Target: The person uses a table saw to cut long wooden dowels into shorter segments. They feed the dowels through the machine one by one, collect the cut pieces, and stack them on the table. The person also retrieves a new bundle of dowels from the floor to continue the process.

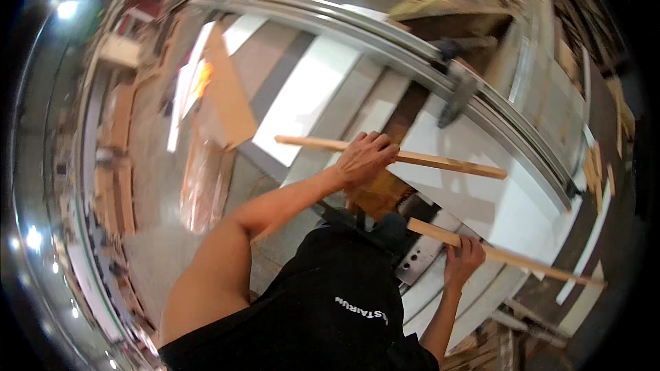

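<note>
I see the left hand (pixel 368 158) wrapped around one stick (pixel 450 164) and the right hand (pixel 465 261) gripping a second stick (pixel 529 262), both slanting partly over the white table (pixel 474 199), with a metal rail (pixel 330 26) curving beyond them.

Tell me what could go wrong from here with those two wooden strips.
The left hand alone grips the upper strip, which sticks out on both sides, so it might tip or swing if the grip slips. Its right end points toward the metal rail and may knock it. The lower strip extends far beyond the right hand, so its outer end could dip or snag.
</note>
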Action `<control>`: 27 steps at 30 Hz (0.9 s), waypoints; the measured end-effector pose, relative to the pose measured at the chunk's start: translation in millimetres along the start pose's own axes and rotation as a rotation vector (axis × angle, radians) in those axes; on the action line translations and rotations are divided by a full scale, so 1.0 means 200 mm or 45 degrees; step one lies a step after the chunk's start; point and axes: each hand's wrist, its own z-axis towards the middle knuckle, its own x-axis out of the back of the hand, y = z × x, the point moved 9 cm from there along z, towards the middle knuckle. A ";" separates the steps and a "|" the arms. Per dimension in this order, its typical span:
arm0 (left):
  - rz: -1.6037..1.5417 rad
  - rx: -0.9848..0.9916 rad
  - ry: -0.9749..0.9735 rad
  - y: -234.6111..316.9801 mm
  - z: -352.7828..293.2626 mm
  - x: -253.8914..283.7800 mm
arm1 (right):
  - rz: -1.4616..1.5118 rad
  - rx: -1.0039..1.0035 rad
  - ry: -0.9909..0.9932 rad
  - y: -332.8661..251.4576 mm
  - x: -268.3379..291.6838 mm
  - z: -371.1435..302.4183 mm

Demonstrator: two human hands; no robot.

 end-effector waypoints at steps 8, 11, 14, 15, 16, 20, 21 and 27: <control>0.288 0.299 0.072 -0.68 -0.49 0.37 | -0.026 -0.009 -0.113 -0.03 -0.02 0.06; 0.183 0.527 0.145 -0.87 -0.82 0.45 | -0.081 0.079 -0.014 -0.04 0.00 0.05; 0.324 0.823 0.190 -1.04 -1.02 0.49 | -0.048 0.081 -0.029 0.00 -0.02 0.04; 0.299 0.883 0.213 -1.12 -1.07 0.47 | -0.013 0.086 -0.031 0.03 -0.03 0.05; 0.246 0.952 0.227 -1.20 -1.12 0.40 | -0.005 0.091 -0.045 -0.01 0.00 0.08; 0.115 1.123 0.228 -1.30 -1.16 0.25 | -0.028 0.170 -0.053 -0.05 -0.03 0.18; 0.182 1.117 0.215 -1.27 -1.16 0.23 | -0.044 0.167 -0.072 -0.07 -0.03 0.19; -0.412 0.766 0.430 -0.50 -0.70 0.01 | -0.024 0.050 -0.059 -0.06 -0.06 0.20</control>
